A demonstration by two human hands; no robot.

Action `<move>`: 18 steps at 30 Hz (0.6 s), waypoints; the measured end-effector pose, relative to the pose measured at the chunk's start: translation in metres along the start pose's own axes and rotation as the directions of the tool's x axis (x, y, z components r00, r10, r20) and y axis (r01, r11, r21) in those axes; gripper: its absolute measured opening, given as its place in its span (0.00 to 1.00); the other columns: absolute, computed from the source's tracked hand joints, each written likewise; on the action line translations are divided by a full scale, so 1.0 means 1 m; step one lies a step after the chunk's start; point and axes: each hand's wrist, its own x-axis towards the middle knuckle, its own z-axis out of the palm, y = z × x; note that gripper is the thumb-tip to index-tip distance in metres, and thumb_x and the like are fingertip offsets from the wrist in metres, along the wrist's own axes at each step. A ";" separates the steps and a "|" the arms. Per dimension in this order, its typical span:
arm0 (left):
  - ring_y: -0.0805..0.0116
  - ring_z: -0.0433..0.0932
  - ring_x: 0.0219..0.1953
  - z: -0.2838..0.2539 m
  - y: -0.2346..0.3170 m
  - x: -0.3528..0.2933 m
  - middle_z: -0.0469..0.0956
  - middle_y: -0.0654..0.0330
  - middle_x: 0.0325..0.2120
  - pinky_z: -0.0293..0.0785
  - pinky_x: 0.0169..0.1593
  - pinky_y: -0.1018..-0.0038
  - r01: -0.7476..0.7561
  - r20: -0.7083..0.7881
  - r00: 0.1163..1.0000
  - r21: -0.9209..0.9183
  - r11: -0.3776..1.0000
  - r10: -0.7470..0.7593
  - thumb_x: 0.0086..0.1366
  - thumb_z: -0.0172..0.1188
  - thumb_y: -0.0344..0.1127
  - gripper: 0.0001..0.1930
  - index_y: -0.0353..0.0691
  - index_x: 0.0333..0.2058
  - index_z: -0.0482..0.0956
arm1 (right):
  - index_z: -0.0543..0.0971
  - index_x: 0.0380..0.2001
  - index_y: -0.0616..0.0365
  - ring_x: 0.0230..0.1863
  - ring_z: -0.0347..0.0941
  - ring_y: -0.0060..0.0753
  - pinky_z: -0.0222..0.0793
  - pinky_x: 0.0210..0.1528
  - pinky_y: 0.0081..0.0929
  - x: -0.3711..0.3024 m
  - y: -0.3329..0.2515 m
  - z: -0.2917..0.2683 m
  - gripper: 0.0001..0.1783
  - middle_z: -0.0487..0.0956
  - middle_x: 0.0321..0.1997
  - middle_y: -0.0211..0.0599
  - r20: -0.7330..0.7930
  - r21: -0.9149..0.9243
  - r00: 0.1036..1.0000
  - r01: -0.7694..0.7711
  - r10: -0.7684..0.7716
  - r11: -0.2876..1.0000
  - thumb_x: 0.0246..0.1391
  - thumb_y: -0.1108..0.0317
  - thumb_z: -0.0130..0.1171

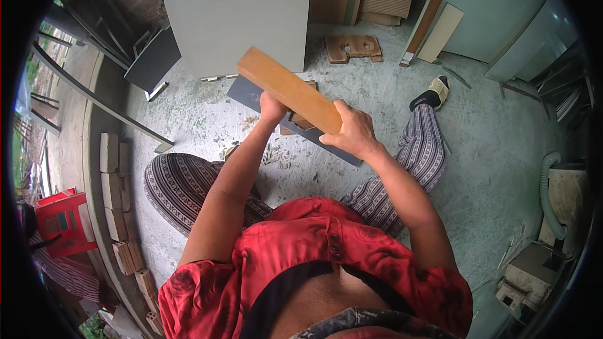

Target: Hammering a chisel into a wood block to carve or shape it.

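Observation:
An orange-brown rectangular block, long and straight-edged, slants across the middle in front of me. My left hand is closed at its near edge, with the fingers mostly hidden beneath it. Around the block's right end wrap the fingers of my right hand, the thumb reaching to the left. Below the block lies a long dark grey board, slanting the same way. Whether the two touch is not clear. Under the board, part of a brown piece shows on the floor, among small scattered chips.
A large pale panel stands ahead. Brown cardboard lies beyond my hands. My legs spread to both sides. Hollow bricks line the left ledge, beside a red plastic chair. A leaning plank and dusty machine parts are at right.

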 end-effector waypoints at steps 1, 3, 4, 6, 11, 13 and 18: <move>0.46 0.78 0.38 -0.001 0.000 -0.001 0.80 0.47 0.32 0.74 0.42 0.62 0.016 0.019 1.000 -0.012 1.000 -0.016 0.53 0.61 0.38 0.12 0.37 0.35 0.80 | 0.69 0.42 0.61 0.35 0.77 0.52 0.72 0.39 0.40 -0.001 -0.004 -0.002 0.33 0.78 0.34 0.48 0.006 0.001 1.000 0.007 -0.007 1.000 0.31 0.59 0.69; 0.49 0.80 0.37 -0.002 -0.002 -0.003 0.81 0.48 0.31 0.75 0.41 0.63 0.072 -0.010 0.997 -0.046 0.996 -0.073 0.51 0.63 0.37 0.13 0.37 0.35 0.80 | 0.69 0.42 0.61 0.34 0.78 0.50 0.73 0.37 0.39 -0.001 -0.012 -0.007 0.34 0.79 0.32 0.49 -0.234 0.273 0.962 0.204 -0.141 0.940 0.31 0.56 0.69; 0.51 0.80 0.37 -0.004 0.017 -0.002 0.81 0.49 0.31 0.75 0.41 0.64 0.094 0.015 0.996 -0.120 0.988 -0.093 0.49 0.65 0.36 0.14 0.37 0.34 0.80 | 0.69 0.43 0.61 0.33 0.78 0.47 0.73 0.36 0.37 -0.001 -0.010 -0.011 0.36 0.79 0.31 0.47 -0.312 0.271 0.936 0.250 -0.161 0.929 0.31 0.55 0.71; 0.55 0.81 0.36 -0.008 0.019 -0.005 0.81 0.50 0.31 0.75 0.41 0.66 0.158 0.024 0.987 -0.194 0.968 -0.156 0.45 0.69 0.35 0.16 0.36 0.33 0.80 | 0.69 0.44 0.60 0.35 0.78 0.46 0.73 0.38 0.35 0.001 -0.012 -0.010 0.35 0.79 0.33 0.47 -0.288 0.337 0.948 0.234 -0.137 0.912 0.31 0.56 0.71; 0.54 0.81 0.37 -0.001 0.012 0.000 0.81 0.49 0.31 0.74 0.41 0.65 0.134 0.064 0.990 -0.153 0.979 -0.125 0.47 0.66 0.37 0.15 0.38 0.35 0.80 | 0.69 0.43 0.58 0.39 0.78 0.47 0.71 0.42 0.36 -0.002 0.002 -0.002 0.35 0.79 0.36 0.48 -0.035 0.141 0.995 -0.084 0.089 0.986 0.30 0.56 0.71; 0.52 0.81 0.37 0.006 0.003 0.002 0.81 0.49 0.31 0.74 0.41 0.64 0.181 0.055 0.983 -0.118 0.976 -0.175 0.48 0.66 0.39 0.16 0.38 0.35 0.80 | 0.70 0.41 0.57 0.41 0.77 0.50 0.70 0.43 0.38 0.001 0.012 0.006 0.34 0.79 0.36 0.48 0.069 0.198 0.982 -0.188 0.178 0.962 0.29 0.55 0.71; 0.69 0.76 0.25 0.003 0.002 0.003 0.78 0.61 0.21 0.71 0.34 0.71 0.137 0.108 0.987 -0.214 0.967 -0.116 0.49 0.66 0.37 0.10 0.37 0.26 0.78 | 0.71 0.39 0.58 0.40 0.76 0.47 0.68 0.44 0.36 0.009 0.038 0.009 0.35 0.79 0.36 0.47 0.020 0.259 0.901 -0.423 0.433 0.869 0.26 0.52 0.70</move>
